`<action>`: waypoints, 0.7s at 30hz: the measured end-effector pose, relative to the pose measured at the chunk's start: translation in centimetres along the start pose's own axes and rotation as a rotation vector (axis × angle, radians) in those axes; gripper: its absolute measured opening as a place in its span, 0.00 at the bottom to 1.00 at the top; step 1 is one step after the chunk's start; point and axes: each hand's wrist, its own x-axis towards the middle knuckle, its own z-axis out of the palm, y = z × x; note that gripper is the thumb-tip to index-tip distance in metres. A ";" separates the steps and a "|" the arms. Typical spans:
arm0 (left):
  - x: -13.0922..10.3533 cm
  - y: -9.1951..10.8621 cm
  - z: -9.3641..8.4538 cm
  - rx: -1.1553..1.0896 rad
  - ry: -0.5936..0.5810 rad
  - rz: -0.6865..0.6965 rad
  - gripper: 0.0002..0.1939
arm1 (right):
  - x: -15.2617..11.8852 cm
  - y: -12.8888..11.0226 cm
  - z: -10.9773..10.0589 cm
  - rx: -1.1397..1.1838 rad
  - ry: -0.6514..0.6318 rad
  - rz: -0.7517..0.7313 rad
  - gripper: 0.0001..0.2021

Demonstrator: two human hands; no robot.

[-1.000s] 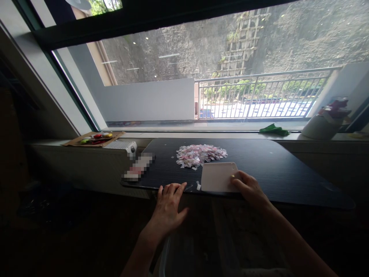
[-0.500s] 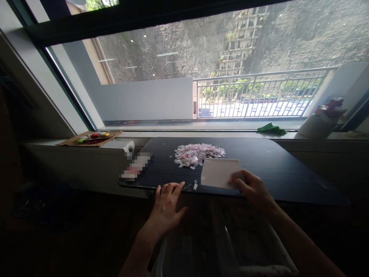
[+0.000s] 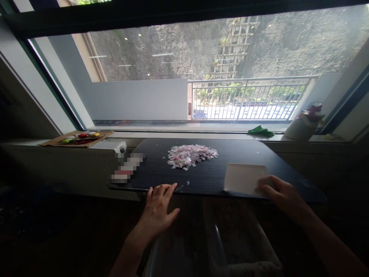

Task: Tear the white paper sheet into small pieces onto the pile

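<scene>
My right hand (image 3: 278,188) grips the right edge of a white rectangular card (image 3: 245,177) held low over the dark tabletop (image 3: 213,181), near its front edge. A small pale bit shows at the card's lower left corner. To the card's left lies a heap of small pinkish-white paper scraps (image 3: 190,156), apart from it. My left hand (image 3: 160,202) rests with fingers spread on the table's front edge, holding nothing. One loose scrap (image 3: 188,183) lies between the left hand and the card.
Below the front edge stands a clear plastic bin (image 3: 216,238). A blurred-out item (image 3: 127,169) lies at the table's left end. On the sill are a cardboard sheet (image 3: 49,141) with colourful items, a green cloth (image 3: 261,131) and a pale sack-like container (image 3: 301,127).
My right hand has moved the card to the right, away from the heap. One of the loose scraps near the front edge has left its spot. My left hand stays on the edge.
</scene>
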 end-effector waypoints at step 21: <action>0.3 -2.3 1.8 0.067 0.152 0.110 0.30 | 2.8 1.2 -2.1 0.264 -0.353 0.159 0.12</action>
